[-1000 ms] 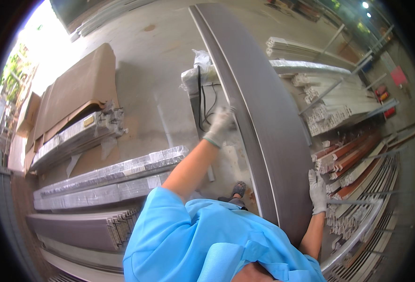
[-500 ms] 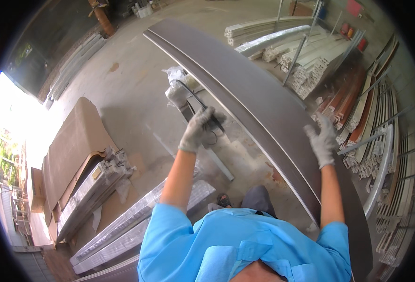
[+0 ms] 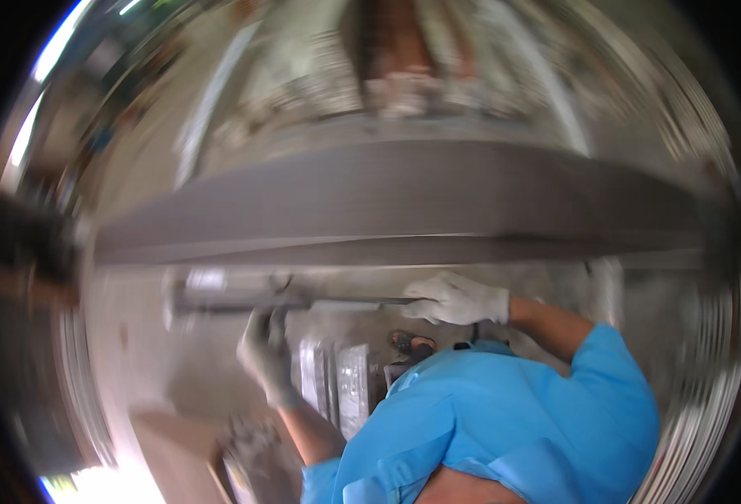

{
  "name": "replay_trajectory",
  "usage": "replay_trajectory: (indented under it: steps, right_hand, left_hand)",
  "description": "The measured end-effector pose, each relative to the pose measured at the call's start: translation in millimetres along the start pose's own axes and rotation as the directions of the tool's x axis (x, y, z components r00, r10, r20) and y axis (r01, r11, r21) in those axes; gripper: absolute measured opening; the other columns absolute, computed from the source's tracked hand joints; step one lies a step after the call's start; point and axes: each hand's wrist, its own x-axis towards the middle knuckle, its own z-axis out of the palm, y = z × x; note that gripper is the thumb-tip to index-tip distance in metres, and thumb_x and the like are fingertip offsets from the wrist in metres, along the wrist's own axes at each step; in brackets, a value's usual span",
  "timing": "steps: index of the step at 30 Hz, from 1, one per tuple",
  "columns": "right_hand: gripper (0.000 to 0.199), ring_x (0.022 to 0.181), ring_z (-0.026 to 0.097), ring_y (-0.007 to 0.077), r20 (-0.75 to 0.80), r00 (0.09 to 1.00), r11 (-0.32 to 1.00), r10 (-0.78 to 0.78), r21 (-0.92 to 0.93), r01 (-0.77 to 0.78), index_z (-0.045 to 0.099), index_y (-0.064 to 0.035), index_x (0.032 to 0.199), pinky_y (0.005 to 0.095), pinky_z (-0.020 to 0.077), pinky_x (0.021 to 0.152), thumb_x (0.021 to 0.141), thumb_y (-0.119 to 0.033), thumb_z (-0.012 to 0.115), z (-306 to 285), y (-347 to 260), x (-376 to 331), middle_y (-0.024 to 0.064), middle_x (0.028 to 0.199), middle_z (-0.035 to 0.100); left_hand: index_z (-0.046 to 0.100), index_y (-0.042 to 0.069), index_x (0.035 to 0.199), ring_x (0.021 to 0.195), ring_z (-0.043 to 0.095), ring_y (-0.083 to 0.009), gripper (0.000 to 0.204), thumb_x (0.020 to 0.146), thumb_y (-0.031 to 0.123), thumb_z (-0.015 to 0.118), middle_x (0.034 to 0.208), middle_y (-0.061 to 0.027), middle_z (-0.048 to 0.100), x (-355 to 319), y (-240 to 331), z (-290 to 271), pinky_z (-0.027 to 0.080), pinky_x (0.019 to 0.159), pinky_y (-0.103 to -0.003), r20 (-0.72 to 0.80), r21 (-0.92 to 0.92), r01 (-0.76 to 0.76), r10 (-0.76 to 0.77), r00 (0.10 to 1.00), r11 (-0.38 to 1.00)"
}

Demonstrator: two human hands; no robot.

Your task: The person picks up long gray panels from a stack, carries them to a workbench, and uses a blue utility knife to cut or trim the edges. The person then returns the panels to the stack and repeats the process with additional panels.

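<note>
Both of my hands wear pale work gloves, and a long, slim dark grey tool (image 3: 337, 302), its kind too blurred to tell, spans between them. My left hand (image 3: 263, 353) is closed around its thicker left part, near a small dark loop. My right hand (image 3: 461, 301) is closed on its thin right end. Just beyond the hands, a long dark brown panel (image 3: 404, 193) with a pale edge runs across the view. Neither hand touches the panel.
Plastic-wrapped bundles (image 3: 353, 386) lie on the floor left of my feet. At the lower left is brown cardboard (image 3: 169, 454). Blurred stacks of long profiles (image 3: 400, 88) lie beyond the panel, with metal rack bars (image 3: 211, 105) among them.
My view has swung right, so the panel now runs crosswise. My right hand has left its place over the panel and taken hold of the tool's end; my left hand keeps hold of it.
</note>
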Motion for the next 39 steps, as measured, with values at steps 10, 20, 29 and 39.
replay_trajectory:
  steps: [10, 20, 29, 39]
  right_hand:
    - [0.026, 0.079, 0.068, 0.0326, -0.552, 0.786, 0.89, -0.278, -0.456, -0.005, 0.071, -0.0116, 0.1, 0.0437, 0.0511, 0.075, 0.091, -0.035, 0.065, -59, 83, -264, 0.0117, 0.087, 0.071]
    - [0.025, 0.072, 0.067, 0.0214, -0.877, 0.472, 0.991, 0.087, 0.029, -0.129, 0.073, -0.0105, 0.106, 0.0355, 0.0506, 0.071, 0.092, -0.031, 0.069, -3, 130, -465, 0.0082, 0.08, 0.071]
    - [0.015, 0.085, 0.069, 0.0292, -0.99, 0.065, 0.961, 0.128, 0.108, -0.255, 0.075, -0.0148, 0.094, 0.0427, 0.052, 0.077, 0.089, -0.027, 0.067, 88, 131, -434, 0.0099, 0.088, 0.073]
    - [0.025, 0.097, 0.07, 0.0254, -0.309, -0.528, 0.532, 0.791, 0.774, 0.344, 0.074, -0.0154, 0.114, 0.0386, 0.0544, 0.085, 0.091, -0.021, 0.066, 336, 281, -465, 0.0095, 0.112, 0.073]
  left_hand:
    - [0.07, 0.003, 0.107, 0.073, 0.066, -0.029, 0.025, 0.083, 0.009, 0.075, 0.085, -0.0137, 0.068, -159, 212, 191, 0.051, 0.066, -0.039, 0.367, -0.427, -0.734, 0.843, 0.392, 0.528]
    - [0.069, -0.003, 0.116, 0.091, 0.068, -0.018, 0.023, 0.095, -0.001, 0.061, 0.103, -0.0142, 0.073, -196, 267, 253, 0.055, 0.08, -0.033, 0.244, -0.646, -0.641, 0.907, 0.343, 0.415]
    - [0.048, -0.003, 0.144, 0.104, 0.063, -0.0205, 0.045, 0.102, 0.012, 0.058, 0.117, -0.0135, 0.065, -260, 295, 290, 0.05, 0.089, -0.033, 0.612, -0.743, -0.504, 0.752, -0.245, 0.44]
    - [0.061, -0.004, 0.112, 0.052, 0.036, -0.0031, 0.024, 0.104, 0.017, 0.054, 0.066, 0.0034, 0.047, -354, 264, 297, 0.025, 0.048, -0.02, 0.85, -0.374, -0.209, 0.244, -0.468, 0.903]
